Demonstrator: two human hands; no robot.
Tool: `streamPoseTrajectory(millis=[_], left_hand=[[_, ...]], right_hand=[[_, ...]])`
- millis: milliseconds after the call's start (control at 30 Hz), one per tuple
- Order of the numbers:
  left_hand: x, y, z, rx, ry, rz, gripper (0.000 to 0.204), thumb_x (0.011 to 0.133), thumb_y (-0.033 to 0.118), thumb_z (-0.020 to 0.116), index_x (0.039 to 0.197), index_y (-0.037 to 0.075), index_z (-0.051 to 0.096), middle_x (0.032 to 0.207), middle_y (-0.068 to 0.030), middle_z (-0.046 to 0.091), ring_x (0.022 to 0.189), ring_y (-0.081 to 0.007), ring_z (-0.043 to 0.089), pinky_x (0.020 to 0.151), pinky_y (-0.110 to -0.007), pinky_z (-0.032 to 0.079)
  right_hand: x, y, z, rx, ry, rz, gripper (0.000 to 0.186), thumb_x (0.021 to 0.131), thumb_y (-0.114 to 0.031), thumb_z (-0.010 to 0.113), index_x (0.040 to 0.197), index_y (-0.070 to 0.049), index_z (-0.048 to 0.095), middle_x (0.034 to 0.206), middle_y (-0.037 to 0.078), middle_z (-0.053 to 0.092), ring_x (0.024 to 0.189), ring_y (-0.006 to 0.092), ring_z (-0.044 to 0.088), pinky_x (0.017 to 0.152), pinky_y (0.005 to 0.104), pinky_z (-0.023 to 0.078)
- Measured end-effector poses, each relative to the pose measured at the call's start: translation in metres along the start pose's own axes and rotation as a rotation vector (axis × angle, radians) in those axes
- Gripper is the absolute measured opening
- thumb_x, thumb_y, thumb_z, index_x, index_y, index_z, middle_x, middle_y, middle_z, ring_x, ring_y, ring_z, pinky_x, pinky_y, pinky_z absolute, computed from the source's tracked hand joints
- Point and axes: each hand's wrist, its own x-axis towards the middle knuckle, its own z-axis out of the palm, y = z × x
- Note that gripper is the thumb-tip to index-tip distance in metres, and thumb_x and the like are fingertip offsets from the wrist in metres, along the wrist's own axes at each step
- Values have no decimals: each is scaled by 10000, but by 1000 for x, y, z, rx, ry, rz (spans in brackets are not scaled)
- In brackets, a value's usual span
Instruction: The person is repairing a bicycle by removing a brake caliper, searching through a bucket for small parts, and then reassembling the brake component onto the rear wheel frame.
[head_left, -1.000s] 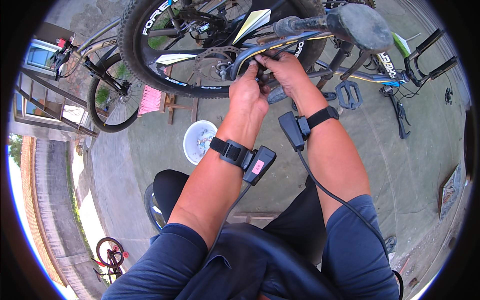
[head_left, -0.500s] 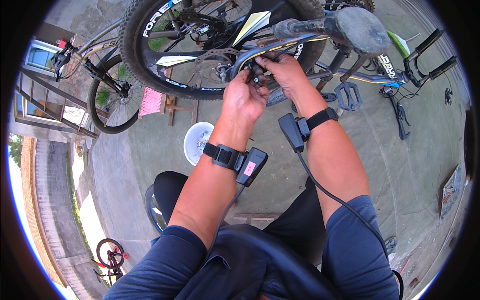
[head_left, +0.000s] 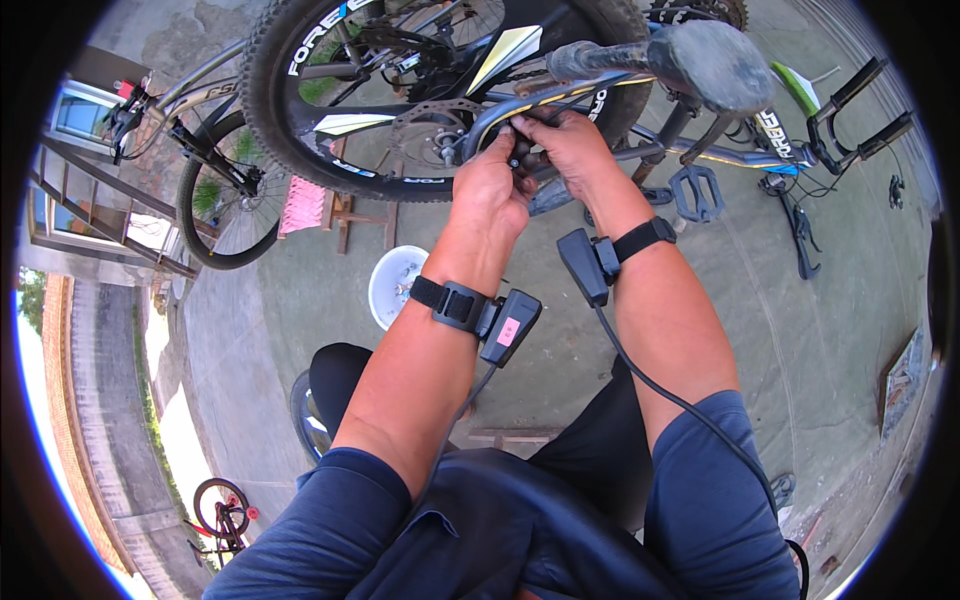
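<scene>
My left hand (head_left: 489,188) and my right hand (head_left: 570,152) meet at the rear end of a dark bicycle frame (head_left: 641,77). Their fingers are closed around a small black part (head_left: 516,162) with a round bolt head, which looks like a disc brake caliper. Most of it is hidden by my fingers. Just left of my hands, a perforated brake disc (head_left: 408,122) sits at the hub of the wheel (head_left: 372,172), which has a thick black tyre. A worn black saddle (head_left: 715,68) juts out at upper right.
A white bucket (head_left: 381,290) with small parts inside stands beyond my left forearm. At left is another bicycle's wheel (head_left: 183,190). A pedal (head_left: 697,193) hangs right of my hands; a fork (head_left: 848,115) and a brake lever (head_left: 803,240) lie farther right.
My left hand has shifted slightly right, and its fingers have moved up and closer to my right hand, covering more of the black part. My right hand stays nearly in place.
</scene>
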Motion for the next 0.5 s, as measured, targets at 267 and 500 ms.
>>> streamPoseTrajectory(millis=[267, 500], left_hand=[[-2, 9, -10, -266, -123, -155, 144, 974, 206, 478, 937, 97, 563, 782, 8, 566, 671, -114, 500, 504, -234, 343], [6, 6, -13, -198, -64, -67, 84, 948, 168, 526, 919, 100, 564, 802, 0, 571, 677, -111, 499, 508, -240, 346]], right_hand=[[3, 2, 0, -9, -8, -29, 182, 854, -117, 661, 1004, -16, 675, 882, 13, 665, 785, 90, 578, 713, 242, 452], [3, 2, 5, -10, 2, -43, 186, 854, -123, 662, 1006, -19, 681, 895, 25, 673, 810, 98, 591, 726, 243, 450]])
